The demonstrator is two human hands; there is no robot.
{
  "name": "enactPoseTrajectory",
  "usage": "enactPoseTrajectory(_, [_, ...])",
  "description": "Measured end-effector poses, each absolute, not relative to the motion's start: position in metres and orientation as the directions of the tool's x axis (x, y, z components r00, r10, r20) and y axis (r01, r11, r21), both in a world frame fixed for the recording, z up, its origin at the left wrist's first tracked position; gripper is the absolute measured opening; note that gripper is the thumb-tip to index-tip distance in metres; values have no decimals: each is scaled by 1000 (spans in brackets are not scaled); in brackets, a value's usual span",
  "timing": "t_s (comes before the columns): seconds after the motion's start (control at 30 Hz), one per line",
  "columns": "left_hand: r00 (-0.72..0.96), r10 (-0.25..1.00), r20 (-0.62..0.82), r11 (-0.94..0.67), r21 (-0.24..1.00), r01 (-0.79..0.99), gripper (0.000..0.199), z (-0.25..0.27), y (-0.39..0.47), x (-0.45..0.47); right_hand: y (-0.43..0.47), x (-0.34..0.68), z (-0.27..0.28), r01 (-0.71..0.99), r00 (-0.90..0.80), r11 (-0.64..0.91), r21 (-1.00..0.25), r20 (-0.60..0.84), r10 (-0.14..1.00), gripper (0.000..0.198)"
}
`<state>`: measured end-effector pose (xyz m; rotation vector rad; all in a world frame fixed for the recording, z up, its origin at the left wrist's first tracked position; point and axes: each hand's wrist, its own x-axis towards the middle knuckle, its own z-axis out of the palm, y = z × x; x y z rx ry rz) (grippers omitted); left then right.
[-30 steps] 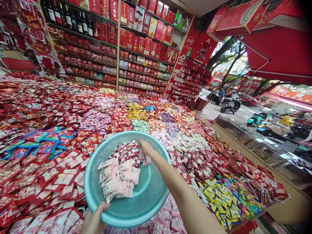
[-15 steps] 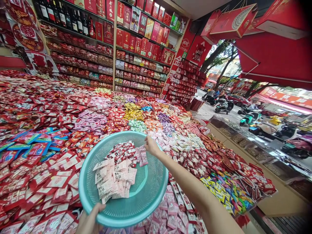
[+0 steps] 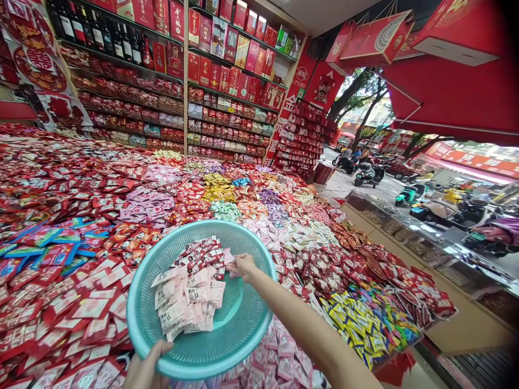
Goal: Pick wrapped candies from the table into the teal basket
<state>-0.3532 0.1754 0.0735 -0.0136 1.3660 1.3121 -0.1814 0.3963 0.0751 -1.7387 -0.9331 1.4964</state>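
A round turquoise plastic basket [image 3: 211,370] is tilted toward me above the spread of packets. My left hand [image 3: 146,364] grips its near left rim, thumb over the edge and the other fingers hidden beneath. Inside lies a pile of pale pink packets [image 3: 188,300] with dark lettering, and behind them red-and-white packets [image 3: 200,254]. My right hand [image 3: 243,267] reaches into the basket from the right, its fingers closed on a small pink packet [image 3: 228,255] beside the red ones. The fingertips partly cover this packet.
Heaps of wrapped sweets [image 3: 97,297] surround the basket, among them yellow packets [image 3: 354,327] at the right. Shelves of red boxes and bottles [image 3: 115,40] line the back. A glass-topped counter [image 3: 405,240] runs along the right, with parked scooters [image 3: 368,175] beyond.
My right hand has moved down and slightly left, from by the basket's far rim to the small pink packets inside. My left hand still holds the rim.
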Motion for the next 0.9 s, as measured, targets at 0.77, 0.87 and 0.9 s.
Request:
enactPoseTrajectory(0.77, [-372, 670, -643, 352, 716, -603, 29, 92, 180, -345, 217, 6, 18, 685, 82, -71, -725, -20, 996, 42])
enactPoseTrajectory(0.87, [-357, 671, -649, 358, 706, -611, 29, 91, 179, -345, 219, 8, 8, 706, 21, -94, -702, -112, 994, 50])
enactPoseTrajectory(0.9, [-353, 672, -651, 360, 704, -613, 29, 90, 179, -346, 221, 8, 7, 710, 6, -97, -698, -131, 991, 52])
